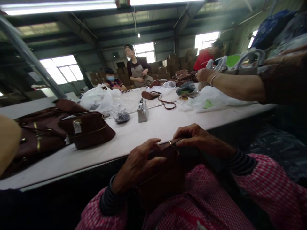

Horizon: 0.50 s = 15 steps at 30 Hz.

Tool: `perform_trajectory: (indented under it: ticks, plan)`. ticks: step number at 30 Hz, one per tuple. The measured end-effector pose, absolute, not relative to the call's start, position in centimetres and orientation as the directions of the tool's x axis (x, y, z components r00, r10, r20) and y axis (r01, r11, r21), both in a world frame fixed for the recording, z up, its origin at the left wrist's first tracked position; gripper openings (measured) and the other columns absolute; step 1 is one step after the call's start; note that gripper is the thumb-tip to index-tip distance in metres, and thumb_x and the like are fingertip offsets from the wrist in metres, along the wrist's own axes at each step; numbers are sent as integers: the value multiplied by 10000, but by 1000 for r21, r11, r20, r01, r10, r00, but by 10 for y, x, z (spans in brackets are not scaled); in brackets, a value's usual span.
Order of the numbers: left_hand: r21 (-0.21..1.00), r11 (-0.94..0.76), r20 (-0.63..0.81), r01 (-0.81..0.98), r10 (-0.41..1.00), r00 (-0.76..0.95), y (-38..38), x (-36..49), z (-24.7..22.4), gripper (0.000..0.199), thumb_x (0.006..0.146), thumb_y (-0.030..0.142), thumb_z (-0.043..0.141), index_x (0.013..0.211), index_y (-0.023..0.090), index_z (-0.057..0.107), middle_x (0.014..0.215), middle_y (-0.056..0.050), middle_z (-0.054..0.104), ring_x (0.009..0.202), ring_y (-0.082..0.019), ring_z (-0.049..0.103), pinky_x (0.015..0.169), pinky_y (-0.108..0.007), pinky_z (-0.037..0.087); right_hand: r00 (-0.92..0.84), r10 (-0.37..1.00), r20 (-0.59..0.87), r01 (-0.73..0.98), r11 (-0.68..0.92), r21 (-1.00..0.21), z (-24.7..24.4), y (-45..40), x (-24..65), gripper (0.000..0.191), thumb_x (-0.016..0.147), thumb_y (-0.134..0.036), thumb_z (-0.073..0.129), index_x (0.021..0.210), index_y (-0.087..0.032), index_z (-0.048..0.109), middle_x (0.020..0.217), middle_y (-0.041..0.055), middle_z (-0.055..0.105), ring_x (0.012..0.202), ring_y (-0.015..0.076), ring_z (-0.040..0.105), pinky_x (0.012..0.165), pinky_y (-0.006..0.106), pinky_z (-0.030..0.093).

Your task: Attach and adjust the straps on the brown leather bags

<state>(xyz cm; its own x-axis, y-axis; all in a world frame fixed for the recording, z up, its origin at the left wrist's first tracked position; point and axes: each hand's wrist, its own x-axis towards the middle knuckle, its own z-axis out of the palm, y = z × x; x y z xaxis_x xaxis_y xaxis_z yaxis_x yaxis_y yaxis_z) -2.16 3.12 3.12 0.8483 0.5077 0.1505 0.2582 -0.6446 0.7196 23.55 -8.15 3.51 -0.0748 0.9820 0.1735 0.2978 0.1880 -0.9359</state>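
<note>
A dark brown bag [163, 179] rests on my lap below the table edge, its lower part in shadow. At its top edge my right hand [195, 139] pinches a brown strap [177, 140] beside a small gold buckle [171, 142]. My left hand [141, 163] lies against the bag's left side, thumb and fingers apart, the thumb pointing toward the buckle. It does not grip the strap.
The white table [163, 124] holds brown bags [93, 129] at left, a tape dispenser [142, 111], plastic bags [100, 99] and a small brown pouch with strap [150, 95]. A co-worker's arm [237, 86] reaches in from the right. Other people stand or sit beyond.
</note>
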Motion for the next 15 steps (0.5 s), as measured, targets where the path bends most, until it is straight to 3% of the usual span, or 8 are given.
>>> perform_trajectory:
  ticks: [3,9,12,15]
  plan:
    - [740,-666,209,91,356,911,33,11,40,339,1005,456,573,1214,203,659,1037,-37,749,913,-210,671,784,-294,485,-119,977,176,352,207,-913,44,-72,232,269,908,-390,748,1056,-168,781,995,45,762,934,218,678,815,307,513]
    - [739,-674,255,12,296,921,53,31,44,345,997,478,579,1043,151,679,903,-22,681,825,-177,588,710,-272,419,-95,987,132,434,161,-887,56,-61,239,287,893,-412,756,1029,-160,774,951,43,744,887,199,658,735,276,497]
    - [773,-634,221,18,295,929,64,33,48,375,989,510,581,984,150,686,810,9,587,751,-140,501,645,-259,353,-96,990,105,439,136,-888,60,-55,240,298,904,-432,739,1018,-158,760,897,36,717,817,174,641,678,257,481]
    - [875,-481,110,49,297,949,76,37,50,417,978,542,575,951,139,679,751,26,484,683,-114,398,598,-255,296,-113,992,56,412,98,-906,59,-46,240,337,932,-478,704,1062,-169,741,868,28,691,717,146,601,593,241,440]
